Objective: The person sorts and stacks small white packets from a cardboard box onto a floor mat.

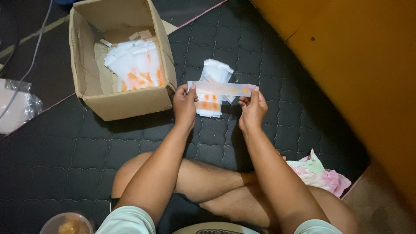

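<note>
I hold 1 long clear packet (222, 88) level between both hands, above a small stack of packets (211, 93) on the dark quilted mat (268, 56). My left hand (185, 105) has its grip pinched on the left end; my right hand (252, 108) pinches the right end. An open cardboard box (130, 102) of similar packets stands just left.

The strip (221, 89) you hold is clear with orange spots; the packets (213, 86) under it are white with orange marks, like those in the plain brown cardboard box (130, 104). You sit on a black mat (65, 147) quilted in scalloped squares; beside your knee lies pink and pale green cloth (320, 173); the wall (364, 65) is orange.
</note>
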